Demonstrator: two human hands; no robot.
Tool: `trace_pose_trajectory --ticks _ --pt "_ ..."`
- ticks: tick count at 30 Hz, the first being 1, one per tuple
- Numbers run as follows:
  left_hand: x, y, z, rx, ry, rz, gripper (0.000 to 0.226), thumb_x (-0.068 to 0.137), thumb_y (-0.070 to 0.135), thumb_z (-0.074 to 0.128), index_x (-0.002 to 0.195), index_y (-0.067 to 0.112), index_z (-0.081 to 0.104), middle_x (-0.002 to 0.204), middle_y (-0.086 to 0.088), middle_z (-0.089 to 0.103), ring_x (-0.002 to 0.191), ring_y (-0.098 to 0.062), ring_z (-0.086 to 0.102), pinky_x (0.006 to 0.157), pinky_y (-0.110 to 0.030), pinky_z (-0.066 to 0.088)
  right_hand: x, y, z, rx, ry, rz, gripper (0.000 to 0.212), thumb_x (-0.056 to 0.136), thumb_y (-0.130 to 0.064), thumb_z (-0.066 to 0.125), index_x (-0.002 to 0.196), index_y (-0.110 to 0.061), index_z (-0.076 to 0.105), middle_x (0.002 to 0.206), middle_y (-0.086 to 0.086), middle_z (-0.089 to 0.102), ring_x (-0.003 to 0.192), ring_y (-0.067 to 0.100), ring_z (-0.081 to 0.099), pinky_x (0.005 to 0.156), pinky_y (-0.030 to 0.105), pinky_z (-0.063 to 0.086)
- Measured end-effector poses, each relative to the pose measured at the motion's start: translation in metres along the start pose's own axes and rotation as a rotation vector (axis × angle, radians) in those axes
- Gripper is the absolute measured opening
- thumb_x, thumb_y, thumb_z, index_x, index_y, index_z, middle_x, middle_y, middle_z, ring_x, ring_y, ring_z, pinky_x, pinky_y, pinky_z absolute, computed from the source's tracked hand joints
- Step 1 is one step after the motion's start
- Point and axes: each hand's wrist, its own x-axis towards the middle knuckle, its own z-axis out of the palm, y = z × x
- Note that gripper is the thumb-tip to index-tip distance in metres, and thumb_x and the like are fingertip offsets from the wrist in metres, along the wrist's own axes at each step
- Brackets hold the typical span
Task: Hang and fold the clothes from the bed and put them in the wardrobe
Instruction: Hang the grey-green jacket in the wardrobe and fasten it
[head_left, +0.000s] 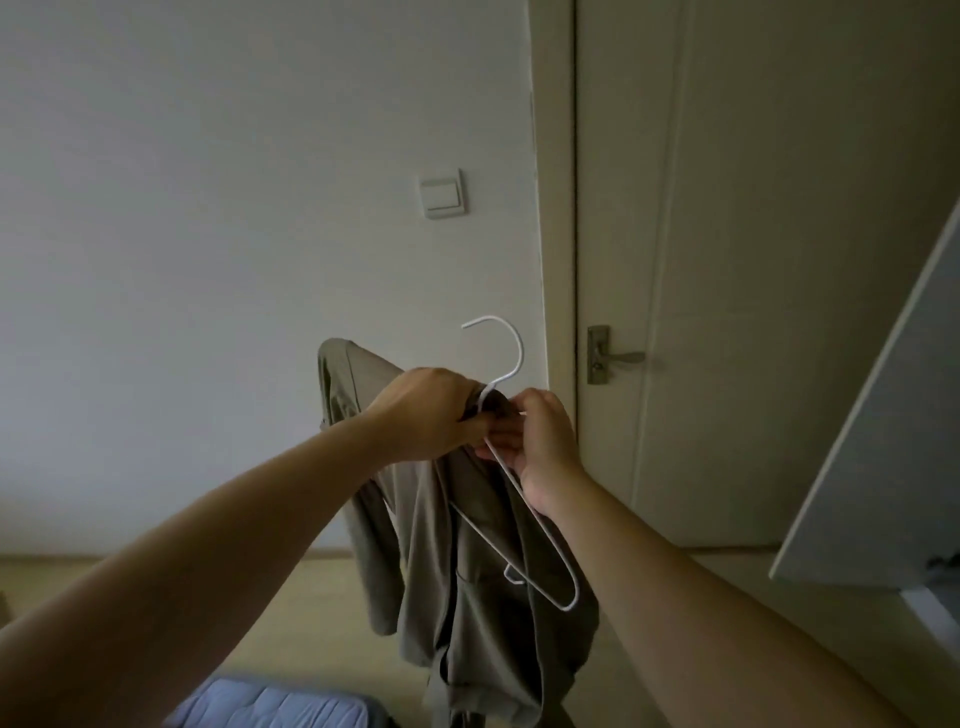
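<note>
An olive-green garment (467, 587) hangs in front of me, draped over a white wire hanger (498, 358) whose hook points up. My left hand (431, 410) grips the garment's collar at the hanger's neck. My right hand (540, 441) pinches the fabric and the hanger's right arm just below the neck. The hanger's right shoulder (566, 592) sticks out bare of the cloth, while the left shoulder sits inside a raised fold of fabric. The two hands almost touch.
A closed door (753, 260) with a metal lever handle (615, 357) stands straight ahead on the right. A light switch (442, 194) is on the wall. A white open wardrobe door (883, 441) juts in at the right. Blue bedding (275, 706) lies at the bottom.
</note>
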Motion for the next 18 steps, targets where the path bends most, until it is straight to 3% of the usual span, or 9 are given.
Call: trace_pose_trajectory --ticks 3,5,7,9,12,16,18 --pt "0.024 0.001 -0.001 -0.052 0.019 0.056 0.014 0.091 0.037 0.057 0.085 0.026 0.050 0.068 0.005 0.055 0.069 -0.022 0.058 0.062 -0.033 0.042 0.008 0.008 -0.029 0.025 -0.029 0.227 0.027 0.093 -0.019 0.040 0.093 -0.005 0.063 0.093 0.018 0.075 0.095 0.033 0.071 0.094 0.049 0.052" --pt "0.041 0.002 -0.006 -0.100 0.067 0.116 0.012 0.091 0.030 0.056 0.098 0.023 0.049 0.073 0.000 0.061 0.070 -0.023 0.059 0.067 -0.039 0.049 0.012 0.014 -0.047 -0.101 0.001 0.327 0.018 0.090 -0.013 0.044 0.085 -0.009 0.061 0.092 0.013 0.073 0.097 0.029 0.068 0.092 0.046 0.051" --pt "0.058 0.005 -0.013 -0.176 0.120 0.179 0.012 0.093 0.025 0.055 0.102 0.023 0.047 0.076 -0.001 0.062 0.070 -0.023 0.060 0.069 -0.042 0.051 0.018 0.023 -0.065 -0.279 0.033 0.375 0.010 0.086 -0.004 0.054 0.091 -0.008 0.061 0.092 0.011 0.069 0.094 0.026 0.066 0.088 0.044 0.054" --pt "0.076 0.010 -0.022 -0.234 0.166 0.216 0.013 0.095 0.022 0.053 0.105 0.020 0.046 0.076 -0.002 0.061 0.070 -0.023 0.059 0.070 -0.044 0.052 0.022 0.038 -0.081 -0.425 0.039 0.426 0.028 0.083 -0.006 0.066 0.110 -0.009 0.060 0.114 0.011 0.066 0.110 0.026 0.062 0.098 0.045 0.049" --pt "0.103 0.015 -0.034 -0.309 0.248 0.248 0.014 0.096 0.020 0.051 0.109 0.017 0.046 0.077 -0.003 0.059 0.069 -0.023 0.058 0.069 -0.046 0.053 0.026 0.059 -0.089 -0.484 0.095 0.531 0.074 0.080 -0.024 0.081 0.144 -0.020 0.042 0.151 0.010 0.045 0.141 0.033 0.038 0.111 0.049 0.035" --pt "0.134 0.020 -0.049 -0.410 0.323 0.326 0.020 0.097 0.018 0.048 0.116 0.015 0.044 0.082 -0.009 0.062 0.071 -0.028 0.059 0.070 -0.050 0.052 0.030 0.070 -0.086 -0.425 0.173 0.635 0.112 0.077 -0.035 0.086 0.159 -0.025 0.011 0.162 0.012 0.027 0.143 0.044 0.033 0.111 0.058 0.033" --pt "0.145 0.022 -0.054 -0.466 0.336 0.372 0.020 0.099 0.017 0.048 0.119 0.016 0.044 0.084 -0.008 0.063 0.072 -0.026 0.060 0.069 -0.047 0.052 0.034 0.069 -0.083 -0.412 0.240 0.606 0.121 0.072 -0.037 0.089 0.160 -0.023 0.007 0.162 0.012 0.029 0.145 0.039 0.033 0.111 0.053 0.034"
